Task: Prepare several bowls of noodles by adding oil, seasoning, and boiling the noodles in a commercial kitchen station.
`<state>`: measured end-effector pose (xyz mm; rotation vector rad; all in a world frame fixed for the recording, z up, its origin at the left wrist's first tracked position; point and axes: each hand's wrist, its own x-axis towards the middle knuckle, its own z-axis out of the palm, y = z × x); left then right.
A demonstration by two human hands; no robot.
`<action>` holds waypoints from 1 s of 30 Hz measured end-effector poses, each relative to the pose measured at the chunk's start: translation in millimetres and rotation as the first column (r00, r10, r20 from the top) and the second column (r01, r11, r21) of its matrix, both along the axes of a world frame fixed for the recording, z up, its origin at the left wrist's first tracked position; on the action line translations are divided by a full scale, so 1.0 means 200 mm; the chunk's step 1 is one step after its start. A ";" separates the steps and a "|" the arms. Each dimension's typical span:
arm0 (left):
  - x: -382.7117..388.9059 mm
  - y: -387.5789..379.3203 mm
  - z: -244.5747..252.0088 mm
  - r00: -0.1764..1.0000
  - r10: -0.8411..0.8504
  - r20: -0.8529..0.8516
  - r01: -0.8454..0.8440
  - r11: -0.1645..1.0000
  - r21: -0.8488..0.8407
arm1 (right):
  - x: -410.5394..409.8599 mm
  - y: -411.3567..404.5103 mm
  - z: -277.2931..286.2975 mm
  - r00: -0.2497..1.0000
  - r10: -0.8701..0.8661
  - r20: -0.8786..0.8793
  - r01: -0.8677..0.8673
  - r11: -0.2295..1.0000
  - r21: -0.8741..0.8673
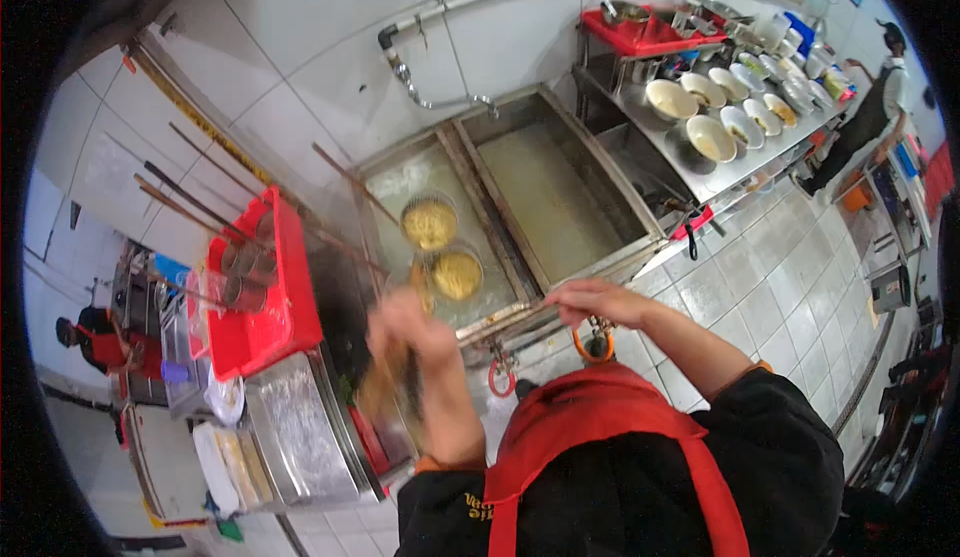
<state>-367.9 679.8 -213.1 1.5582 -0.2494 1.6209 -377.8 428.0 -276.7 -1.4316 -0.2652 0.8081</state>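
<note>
My left hand (412, 328) is blurred, closed around a light-brown utensil (420, 287) that looks wooden, at the front left corner of a steaming vat (480, 320). Beyond it, two round strainer baskets sit in the cloudy water, a far noodle basket (430, 224) and a near noodle basket (457, 275). A long wooden handle (352, 182) slants from the far basket over the left rim. My right hand (596, 302) lies at the vat's front edge, above an orange ring handle (592, 347); its fingertips' grip is unclear. A red ring handle (501, 378) hangs to its left.
A second water vat (555, 174) adjoins on the right, under a wall tap (480, 103). Several bowls stand on a steel table (694, 178). At left, a red crate (262, 339) holds long-handled strainers. One person (862, 114) stands far right, another person (105, 347) far left.
</note>
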 end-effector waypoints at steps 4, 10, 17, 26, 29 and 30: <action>0.11 -0.06 0.10 0.977 -0.142 -0.157 0.098 0.961 -0.258 | -0.01 -0.47 -0.29 0.989 -0.120 -0.086 0.112 0.989 -0.093; 0.35 -0.30 0.18 0.951 -0.038 -0.306 -0.107 0.889 -0.445 | -0.13 -1.24 -0.74 0.861 -0.423 -0.280 0.327 0.885 -0.331; 0.25 -0.26 0.09 0.875 0.413 -0.252 -0.460 0.872 -0.168 | -0.24 -1.79 -1.58 0.950 -0.259 -0.176 0.107 0.797 -0.594; 0.28 -0.49 0.36 0.775 0.601 -0.194 -0.630 0.756 -0.175 | -0.07 -2.01 -2.06 0.692 -0.517 -0.504 0.227 0.818 -0.528; 0.39 -0.23 0.27 0.727 0.549 -0.413 -0.643 0.756 -0.127 | 0.15 -2.11 -1.96 0.937 -0.347 -0.026 0.227 0.667 -0.710; 0.42 0.04 0.17 0.640 0.637 -0.431 -0.687 0.725 0.053 | 0.23 -2.16 -1.98 0.951 -0.293 0.102 0.266 0.603 -0.752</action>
